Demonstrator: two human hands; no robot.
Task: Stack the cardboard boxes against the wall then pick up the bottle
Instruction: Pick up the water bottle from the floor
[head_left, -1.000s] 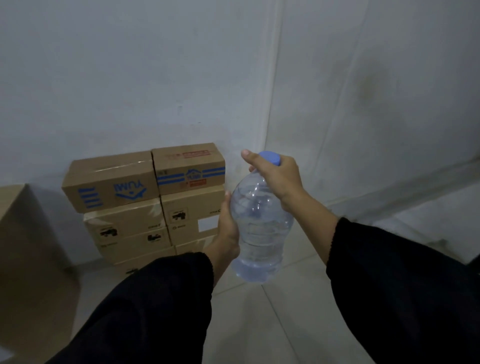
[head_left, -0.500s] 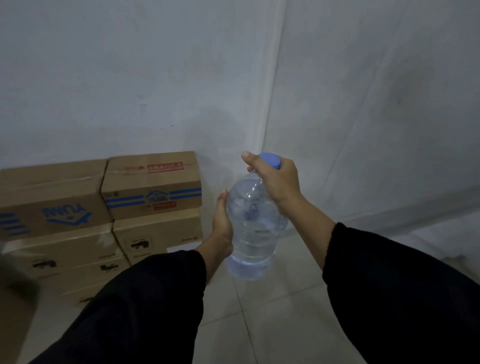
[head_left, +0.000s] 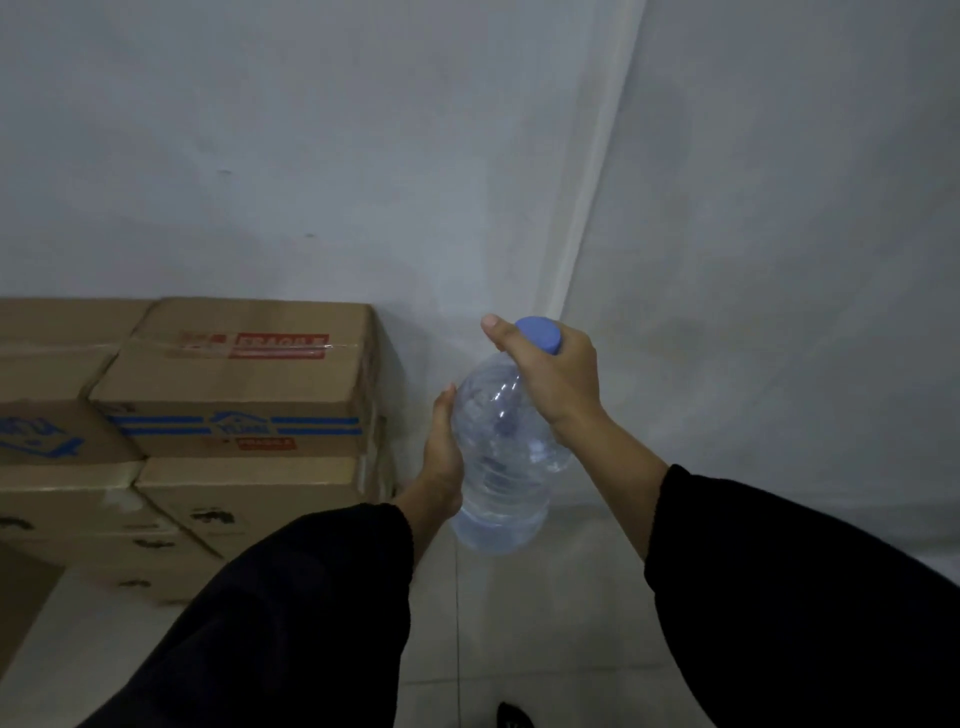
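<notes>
A large clear plastic bottle (head_left: 501, 467) with a blue cap (head_left: 540, 335) hangs upright in mid-air in front of me, a little water in its base. My right hand (head_left: 553, 379) grips its neck and cap from above. My left hand (head_left: 441, 462) holds the bottle's left side, fingers hidden behind it. Left of the bottle, brown cardboard boxes (head_left: 239, 395) with blue stripes and red fragile labels are stacked in two columns against the wall (head_left: 311, 156).
The room's corner (head_left: 597, 208) runs down just behind the bottle. Pale floor tiles (head_left: 545, 623) spread below my arms. Another cardboard box (head_left: 21, 603) pokes in at the lower left edge. A dark shoe tip (head_left: 511, 717) shows at the bottom.
The view has swung nearer to the wall and the boxes have slid left and grown larger. Both hands keep the same hold on the bottle.
</notes>
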